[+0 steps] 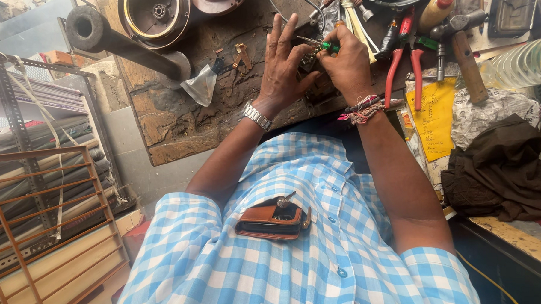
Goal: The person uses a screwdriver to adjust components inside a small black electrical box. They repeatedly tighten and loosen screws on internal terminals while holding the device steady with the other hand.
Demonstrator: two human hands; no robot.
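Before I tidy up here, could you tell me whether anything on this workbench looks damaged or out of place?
The wooden benchtop is cracked and chipped along its near edge. A crumpled plastic bag lies loose on it. Nothing looks spilled.

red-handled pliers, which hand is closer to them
Right. The right hand, gripping a green-handled tool, sits just beside the red-handled pliers on the workbench. The left hand is farther off, on the other side of the right hand.
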